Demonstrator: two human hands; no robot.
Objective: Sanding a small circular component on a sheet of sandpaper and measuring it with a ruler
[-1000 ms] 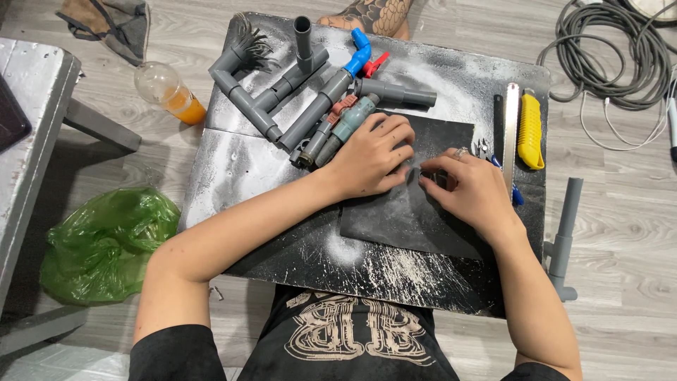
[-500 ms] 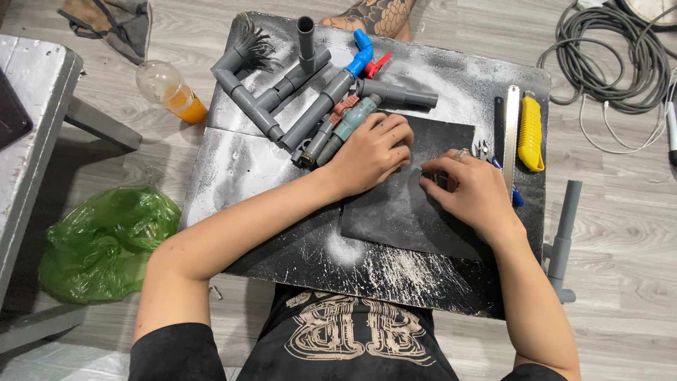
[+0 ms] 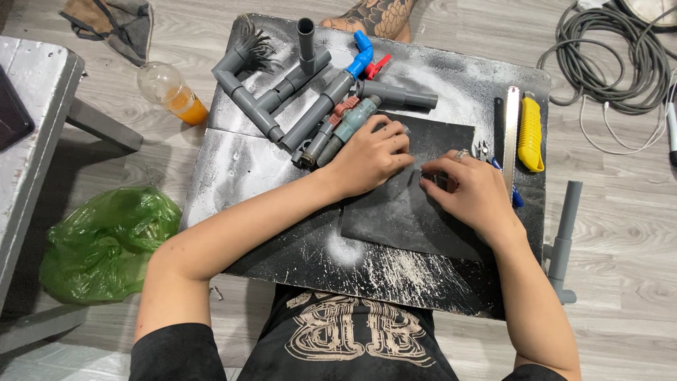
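Sheet, dark and flat, lay on the tabletop toward its right edge. Left hand pressed down on the sheet's far-left part, fingers curled, gripping nothing. Right hand pinched a small item against the sheet; which item could not be told. Probably thin, light, somewhat flexible; best held by its edges. Grey pipe assembly occupied the far edge; yellow knife and steel ruler, the right edge.

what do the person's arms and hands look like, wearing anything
Both arms are bare from the short black sleeves down, with no gloves. The left hand has no jewellery visible. The right hand wears a ring on one finger.
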